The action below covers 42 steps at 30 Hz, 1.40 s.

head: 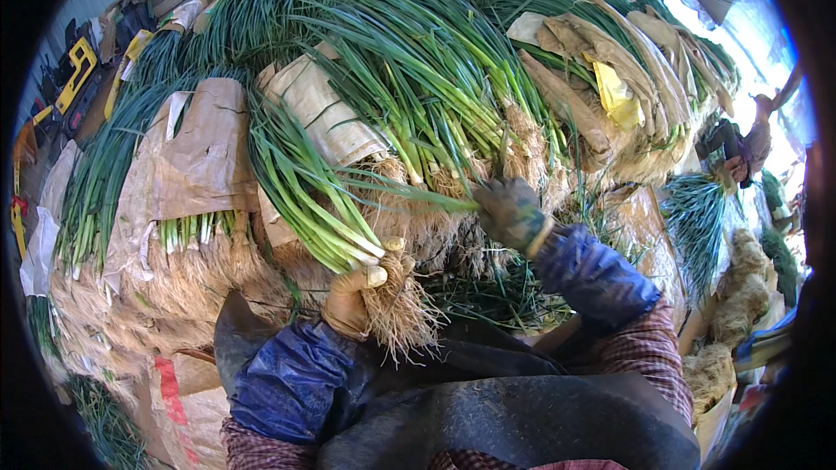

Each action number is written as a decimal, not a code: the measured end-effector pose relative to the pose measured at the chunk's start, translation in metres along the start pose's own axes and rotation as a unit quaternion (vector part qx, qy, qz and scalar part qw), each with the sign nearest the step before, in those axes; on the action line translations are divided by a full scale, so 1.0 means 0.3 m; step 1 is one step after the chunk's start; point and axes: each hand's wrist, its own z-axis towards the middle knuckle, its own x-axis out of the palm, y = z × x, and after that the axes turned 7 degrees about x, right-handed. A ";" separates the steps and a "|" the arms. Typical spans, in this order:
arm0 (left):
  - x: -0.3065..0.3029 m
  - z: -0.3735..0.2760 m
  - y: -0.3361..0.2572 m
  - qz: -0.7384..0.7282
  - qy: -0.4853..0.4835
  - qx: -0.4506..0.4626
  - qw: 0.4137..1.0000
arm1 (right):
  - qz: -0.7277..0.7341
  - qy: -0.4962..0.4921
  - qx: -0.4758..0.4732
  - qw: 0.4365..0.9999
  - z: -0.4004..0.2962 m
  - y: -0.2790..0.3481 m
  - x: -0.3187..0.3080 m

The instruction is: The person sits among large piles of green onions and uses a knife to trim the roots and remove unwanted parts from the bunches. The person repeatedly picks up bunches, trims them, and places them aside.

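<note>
My left hand (pixel 356 294), in a tan glove, grips a bunch of green onions (pixel 317 199) just above their roots. The bunch's pale roots (pixel 401 310) hang over my lap, and its leaves point up and away to the left. My right hand (pixel 513 212), in a dark, soiled glove, is blurred and closed around a long green onion leaf (pixel 418 194) that trails left across the bunch. Beyond both hands lies a loose row of green onions (pixel 424 85), roots towards me. A dark apron (pixel 509 418) covers my lap.
Brown paper wraps (pixel 206 143) cover bundles on the left, and more wrapping (pixel 607 65) lies over bundles at right. Cut leaves (pixel 503 294) litter the space below my right hand. Another person (pixel 744 143) is at the far right, beside a hanging bundle (pixel 695 228).
</note>
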 end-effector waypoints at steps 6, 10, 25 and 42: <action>0.002 -0.002 0.000 0.025 0.009 -0.017 0.999 | -0.206 0.371 -0.165 0.890 -0.260 -0.233 0.109; 0.003 0.005 0.025 0.062 0.006 -0.016 0.998 | -0.028 0.252 -0.095 0.963 -0.261 -0.161 0.030; -0.015 -0.012 0.013 -0.001 -0.030 0.064 0.998 | -0.009 -0.162 -0.056 0.985 0.144 0.253 0.029; -0.025 -0.064 0.018 0.042 -0.016 -0.001 0.999 | 0.509 0.043 0.044 0.858 0.077 0.397 -0.071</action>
